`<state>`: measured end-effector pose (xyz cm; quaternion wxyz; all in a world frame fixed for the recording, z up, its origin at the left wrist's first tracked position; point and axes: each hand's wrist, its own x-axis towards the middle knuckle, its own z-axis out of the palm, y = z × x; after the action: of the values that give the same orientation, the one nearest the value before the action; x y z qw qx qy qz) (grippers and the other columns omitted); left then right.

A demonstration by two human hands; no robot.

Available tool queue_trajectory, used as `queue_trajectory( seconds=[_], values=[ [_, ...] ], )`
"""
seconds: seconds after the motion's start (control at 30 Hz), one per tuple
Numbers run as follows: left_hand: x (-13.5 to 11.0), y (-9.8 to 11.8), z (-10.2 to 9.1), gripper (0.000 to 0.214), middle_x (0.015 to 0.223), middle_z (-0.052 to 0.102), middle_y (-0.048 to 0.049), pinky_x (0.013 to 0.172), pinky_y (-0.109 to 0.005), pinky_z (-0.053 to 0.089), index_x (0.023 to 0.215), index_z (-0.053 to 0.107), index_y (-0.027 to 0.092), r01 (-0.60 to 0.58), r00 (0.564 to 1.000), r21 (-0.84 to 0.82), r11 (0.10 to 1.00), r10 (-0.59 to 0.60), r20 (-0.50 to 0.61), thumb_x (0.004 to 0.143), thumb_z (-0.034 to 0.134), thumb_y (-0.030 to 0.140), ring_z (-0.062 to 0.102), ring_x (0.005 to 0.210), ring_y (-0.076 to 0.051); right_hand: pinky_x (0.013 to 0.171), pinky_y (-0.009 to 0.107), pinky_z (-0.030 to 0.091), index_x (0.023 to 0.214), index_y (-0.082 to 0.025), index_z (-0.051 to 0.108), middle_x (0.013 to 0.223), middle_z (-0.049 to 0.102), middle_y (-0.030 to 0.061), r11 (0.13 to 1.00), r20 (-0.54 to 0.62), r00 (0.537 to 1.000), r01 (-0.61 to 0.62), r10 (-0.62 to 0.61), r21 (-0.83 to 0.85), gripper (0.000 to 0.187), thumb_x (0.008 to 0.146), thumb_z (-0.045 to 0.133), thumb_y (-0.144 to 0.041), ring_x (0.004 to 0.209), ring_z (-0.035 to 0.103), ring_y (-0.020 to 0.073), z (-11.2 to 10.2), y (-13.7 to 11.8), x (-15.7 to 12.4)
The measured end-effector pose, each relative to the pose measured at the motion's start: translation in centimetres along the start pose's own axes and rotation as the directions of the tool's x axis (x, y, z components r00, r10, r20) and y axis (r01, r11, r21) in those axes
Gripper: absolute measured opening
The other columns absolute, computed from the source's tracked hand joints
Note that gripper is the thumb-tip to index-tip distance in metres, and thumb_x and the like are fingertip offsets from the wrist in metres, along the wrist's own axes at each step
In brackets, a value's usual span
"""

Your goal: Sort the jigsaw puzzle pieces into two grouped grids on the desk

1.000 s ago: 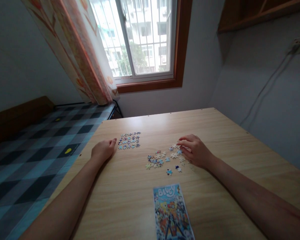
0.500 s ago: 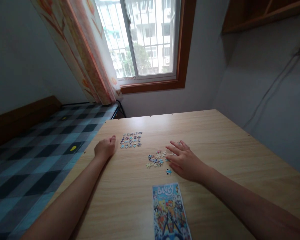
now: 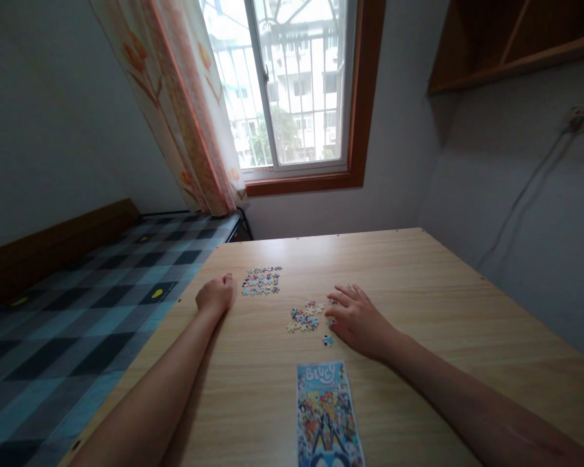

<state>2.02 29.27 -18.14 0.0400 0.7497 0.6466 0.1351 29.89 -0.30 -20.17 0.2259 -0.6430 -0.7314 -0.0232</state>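
Note:
My right hand point(image 3: 357, 318) lies low over the table point(image 3: 442, 305), palm down with fingers apart. Jigsaw pieces show at its fingertips and partly under it. Just left of those fingers is a loose cluster of jigsaw pieces point(image 3: 304, 319), some blue, some pale. A single blue piece point(image 3: 328, 340) sits nearer to me. My left hand point(image 3: 215, 293) rests as a closed fist by the table's left side; nothing shows in it. Close to its right, more jigsaw pieces point(image 3: 261, 281) are laid out in several neat rows.
A colourful picture sheet point(image 3: 327, 415) lettered "Bluey" lies near me on the table. Left of the table is a bed with a checked cover point(image 3: 102, 311). Behind stand a curtain point(image 3: 175, 110) and a barred window point(image 3: 302, 97). A wooden shelf point(image 3: 516, 58) hangs at upper right.
The camera view has tilted up, so everything sits lower in the picture. My right hand's fingers have drawn slightly closer together over the pieces. My left fist stays beside the rows.

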Motion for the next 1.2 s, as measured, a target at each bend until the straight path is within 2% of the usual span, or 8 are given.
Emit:
queue_trajectory(
  seconds=[0.17, 0.43, 0.6, 0.77, 0.97, 1.07, 1.13, 1.2],
  values=[
    [-1.9, 0.6, 0.0, 0.05, 0.115, 0.074, -0.0176, 0.073, -0.036, 0.047, 0.11, 0.071, 0.02, 0.048, 0.999, -0.089, 0.995, -0.049, -0.016, 0.099, 0.029, 0.043, 0.069, 0.1, -0.033, 0.116, 0.065, 0.027, 0.093, -0.027, 0.077, 0.138, 0.063, 0.0055, 1.0, 0.025, 0.999, -0.022, 0.022, -0.015, 0.012, 0.09, 0.066, -0.027, 0.141, 0.044, 0.0352, -0.2, -0.1, 0.2],
    [-3.2, 1.0, 1.1, 0.033, 0.119, 0.071, -0.0152, 0.093, -0.037, 0.049, 0.109, 0.063, 0.02, 0.018, 0.989, -0.36, 0.933, -0.071, -0.133, 0.097, 0.039, 0.039, 0.064, 0.112, -0.029, 0.114, 0.067, 0.03, 0.094, -0.026, 0.076, 0.139, 0.064, 0.0051, 0.999, 0.05, 0.998, -0.036, 0.036, -0.003, 0.013, 0.092, 0.063, -0.024, 0.142, 0.043, 0.036, 0.0, -0.1, 0.5],
    [-3.8, 1.4, 1.0, 0.029, 0.115, 0.07, -0.0147, 0.103, -0.04, 0.046, 0.104, 0.062, 0.019, -0.161, 0.967, -0.368, 0.916, 0.071, -0.244, 0.092, 0.041, 0.036, 0.062, 0.114, -0.029, 0.117, 0.065, 0.029, 0.095, -0.026, 0.075, 0.139, 0.064, 0.0045, 1.0, 0.055, 0.998, -0.01, 0.01, 0.008, 0.014, 0.093, 0.062, -0.023, 0.143, 0.044, 0.0335, 0.4, 0.2, 0.5],
    [-5.7, 2.2, -0.2, 0.03, 0.112, 0.069, -0.0139, 0.106, -0.044, 0.041, 0.105, 0.063, 0.019, -0.353, 0.895, -0.246, 0.903, 0.249, -0.369, 0.093, 0.042, 0.037, 0.059, 0.112, -0.031, 0.118, 0.064, 0.028, 0.097, -0.026, 0.075, 0.141, 0.062, 0.004, 1.0, 0.041, 0.999, -0.002, 0.003, -0.008, 0.013, 0.093, 0.063, -0.025, 0.144, 0.043, 0.0342, 0.5, 0.5, 0.3],
    [-7.5, 3.1, -1.4, 0.024, 0.106, 0.071, -0.0113, 0.101, -0.042, 0.043, 0.101, 0.067, 0.021, -0.486, 0.848, -0.15, 0.861, 0.423, -0.32, 0.094, 0.047, 0.032, 0.06, 0.106, -0.029, 0.117, 0.063, 0.03, 0.094, -0.025, 0.075, 0.142, 0.061, 0.0052, 0.999, 0.066, 0.997, -0.045, 0.046, -0.017, 0.014, 0.092, 0.062, -0.023, 0.143, 0.043, 0.0352, 0.2, 0.2, 0.3],
    [-8.3, 3.7, -1.6, 0.021, 0.101, 0.072, -0.0104, 0.096, -0.039, 0.046, 0.094, 0.068, 0.022, -0.604, 0.779, -0.138, 0.785, 0.546, -0.308, 0.095, 0.048, 0.029, 0.062, 0.102, -0.026, 0.118, 0.063, 0.028, 0.094, -0.023, 0.073, 0.144, 0.059, 0.0051, 0.998, 0.079, 0.995, -0.054, 0.055, -0.023, 0.013, 0.092, 0.06, -0.022, 0.145, 0.041, 0.0354, 0.0, -0.1, 0.4],
    [-9.1, 4.2, -1.7, 0.021, 0.097, 0.072, -0.009, 0.09, -0.037, 0.049, 0.09, 0.068, 0.022, -0.701, 0.696, -0.126, 0.702, 0.635, -0.335, 0.096, 0.049, 0.028, 0.064, 0.098, -0.024, 0.119, 0.064, 0.027, 0.094, -0.022, 0.072, 0.145, 0.058, 0.0062, 0.998, 0.087, 0.994, -0.062, 0.063, -0.015, 0.013, 0.091, 0.06, -0.022, 0.146, 0.04, 0.0353, 0.0, -0.2, 0.4],
    [-9.8, 4.6, -1.9, 0.021, 0.092, 0.072, -0.0072, 0.085, -0.036, 0.05, 0.09, 0.067, 0.022, -0.795, 0.589, -0.101, 0.598, 0.72, -0.367, 0.098, 0.048, 0.025, 0.064, 0.092, -0.022, 0.12, 0.063, 0.026, 0.094, -0.021, 0.071, 0.146, 0.057, 0.0071, 0.997, 0.094, 0.993, -0.072, 0.072, 0.001, 0.012, 0.091, 0.06, -0.022, 0.147, 0.038, 0.035, 0.0, -0.1, 0.4]
  ],
)
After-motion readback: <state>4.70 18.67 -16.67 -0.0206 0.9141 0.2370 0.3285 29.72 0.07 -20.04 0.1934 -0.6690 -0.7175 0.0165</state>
